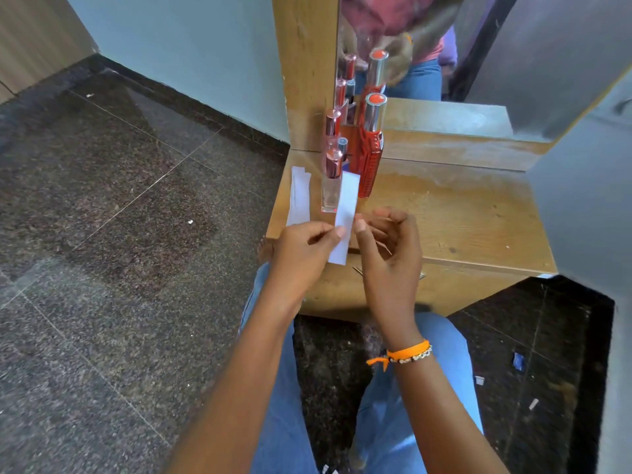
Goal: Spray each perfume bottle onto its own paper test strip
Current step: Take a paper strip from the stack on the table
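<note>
A paper test strip (345,217) is pinched by the left hand (304,248), the right hand (390,244) held loosely curled at its 3 o'clock, perfume bottles (371,148) standing at 12 o'clock on the surface (461,217).

Even, soft daylight, no hard shadows. Faint sheen on dark floor (119,200). Strong wide-angle bending at edges. Mirror (444,56) reflection blurred; bottles (371,145) slightly soft.

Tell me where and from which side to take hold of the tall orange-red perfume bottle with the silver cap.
Grip the tall orange-red perfume bottle around its ribbed lower body, coming from its right with the right hand. That side faces bare wooden table, while the smaller clear glass bottles crowd its left. The body is broader than the smooth silver cap, which might slip or pull off.
</note>
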Available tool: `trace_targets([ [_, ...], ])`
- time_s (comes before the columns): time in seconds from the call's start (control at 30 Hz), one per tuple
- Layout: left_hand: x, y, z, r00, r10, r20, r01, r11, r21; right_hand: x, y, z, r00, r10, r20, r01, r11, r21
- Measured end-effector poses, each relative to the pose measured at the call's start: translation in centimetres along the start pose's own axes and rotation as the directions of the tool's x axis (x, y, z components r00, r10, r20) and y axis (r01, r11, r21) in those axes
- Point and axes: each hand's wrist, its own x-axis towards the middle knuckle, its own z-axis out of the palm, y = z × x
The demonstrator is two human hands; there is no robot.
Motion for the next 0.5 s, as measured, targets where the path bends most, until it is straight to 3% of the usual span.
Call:
trace_targets([
  [0.1,-0.4,0.5,1.4,0.994,0.038,0.1,-0.04,0.999,0.018,1.3,-0.3,-1.2,0.989,0.147,-0.007,-0.146,0.987,0.07],
  [0.2,-0.3,0.8,2.4,0.992,0.058,0.112,-0.067,0.995,0.08,2.8,-0.1,-2.6,0.987,0.157,-0.042,-0.156,0.988,0.012],
  [0.3,0.1,0.6,2.8,0.984,0.124,-0.126,-0.1,0.979,0.178,4.9,0.6,-3.6,0.994,0.075,-0.084,-0.089,0.98,-0.179],
  [0.4,1.0,0.7,2.5,0.904,0.203,-0.376,-0.151,0.975,0.165,6.7,1.2,-3.8,0.999,-0.029,-0.036,0.012,0.916,-0.401],
  [0.5,2.6,0.7,2.0,0.897,0.243,-0.369,-0.208,0.969,0.133,7.4,2.1,-3.6,0.993,-0.113,0.041,0.118,0.84,-0.53],
])
